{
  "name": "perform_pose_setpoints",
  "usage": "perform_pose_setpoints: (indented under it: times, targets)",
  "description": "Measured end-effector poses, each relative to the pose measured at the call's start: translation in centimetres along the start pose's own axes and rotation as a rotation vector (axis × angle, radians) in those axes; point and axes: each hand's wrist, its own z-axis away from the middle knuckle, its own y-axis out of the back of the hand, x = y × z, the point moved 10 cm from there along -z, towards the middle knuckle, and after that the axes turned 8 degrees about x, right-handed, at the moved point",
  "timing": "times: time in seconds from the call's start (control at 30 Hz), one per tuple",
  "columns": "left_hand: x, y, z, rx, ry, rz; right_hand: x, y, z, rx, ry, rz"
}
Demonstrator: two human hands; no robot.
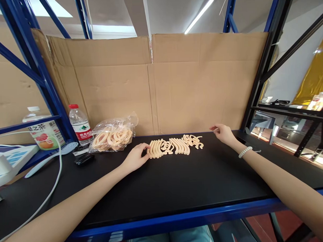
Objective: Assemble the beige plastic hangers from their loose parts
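Observation:
A row of flat, pale, curved wooden pieces [155, 149] lies on the black tabletop, most of them side by side. More of these pieces, hook-shaped and S-shaped [167, 147], sit in the middle of the row, and a looser cluster [196, 140] is at its right end. My left hand [137, 157] is at the left end of the row, thumb and forefinger apart, their tips touching the outermost curved piece. To the right of the cluster, my right hand [223, 133] is held away from the pieces, fingers loosely stretched and holding nothing visible.
A clear plastic bag [113, 135] of similar pieces stands behind my left hand. Left of it are a water bottle [80, 125], a black mouse-like object [84, 159], a light-blue brush [50, 158] and a white cable [58, 170]. A cardboard wall [192, 84] closes the back.

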Motion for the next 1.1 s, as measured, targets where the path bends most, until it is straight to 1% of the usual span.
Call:
perform_pose_setpoints:
  times: [0.23,0.4,0.47,0.53,0.6,0.67,0.7,0.8,0.83,0.87,0.9,0.93,1.0,1.1]
  targets:
    - [0.0,-0.1,0.0,0.003,0.025,0.033,0.8,0.2,0.0,0.020,-0.090,0.002]
    - [-0.5,-0.2,-0.1,0.004,0.056,0.068,2.1,-0.6,0.5,-0.045,-0.203,-0.020]
    - [-0.6,-0.2,-0.1,0.004,0.065,0.079,1.8,-1.0,0.7,-0.063,-0.197,-0.032]
    - [-0.6,-0.2,0.0,0.010,0.070,0.087,0.6,-1.5,1.0,-0.083,-0.156,-0.048]
    - [-0.5,-0.1,0.0,0.020,0.066,0.083,-1.5,-2.2,1.4,-0.122,-0.096,-0.082]
    - [-0.2,-0.1,0.2,0.026,0.046,0.059,-4.8,-3.1,2.1,-0.173,0.000,-0.131]
    - [-0.1,-0.2,0.3,0.024,0.029,0.042,-6.9,-3.5,2.5,-0.201,0.067,-0.158]
    - [1.0,-0.7,0.7,-0.021,-0.060,0.009,-15.6,-4.1,4.4,-0.227,0.490,-0.201]
    - [1.4,-1.0,0.9,-0.045,-0.096,0.006,-18.0,-4.6,5.3,-0.255,0.609,-0.192]
    - [1.9,-1.2,1.1,-0.071,-0.133,0.003,-20.0,-5.5,6.2,-0.306,0.702,-0.159]
    - [2.3,-1.4,1.3,-0.095,-0.165,-0.002,-21.5,-6.5,6.9,-0.348,0.760,-0.125]
    - [2.7,-1.6,1.5,-0.116,-0.191,-0.012,-22.5,-7.6,7.5,-0.390,0.796,-0.095]
    - [3.4,-2.0,1.9,-0.162,-0.235,-0.032,-23.8,-9.6,8.4,-0.450,0.845,-0.038]
    - [4.1,-2.7,2.4,-0.248,-0.275,-0.057,-24.1,-11.8,9.3,-0.515,0.877,0.026]
